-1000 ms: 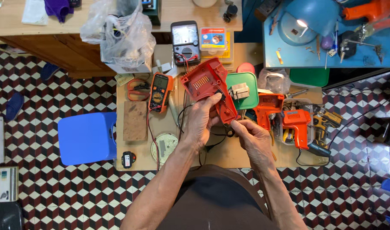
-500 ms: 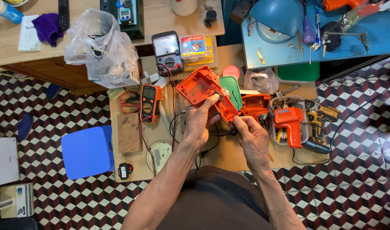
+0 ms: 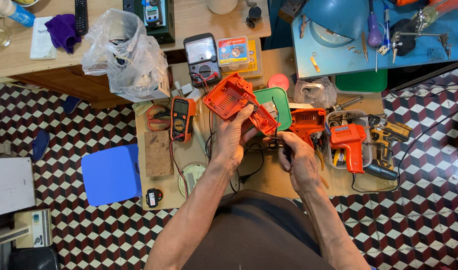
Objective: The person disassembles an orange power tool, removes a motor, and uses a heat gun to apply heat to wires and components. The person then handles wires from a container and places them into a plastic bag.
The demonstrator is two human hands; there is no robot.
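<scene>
Over the desk's middle, an opened orange tool casing (image 3: 234,100) is gripped by the left hand (image 3: 232,140). A thin dark probe (image 3: 285,150) is pinched in the right hand (image 3: 300,162) fingers; the casing's insides remain exposed.

single head view, looking straight down from above onto low wooden table (image 3: 159,165) and checkered floor (image 3: 79,235); close to own forearms, left hand (image 3: 232,142), right hand (image 3: 300,162) mid-frame.
</scene>
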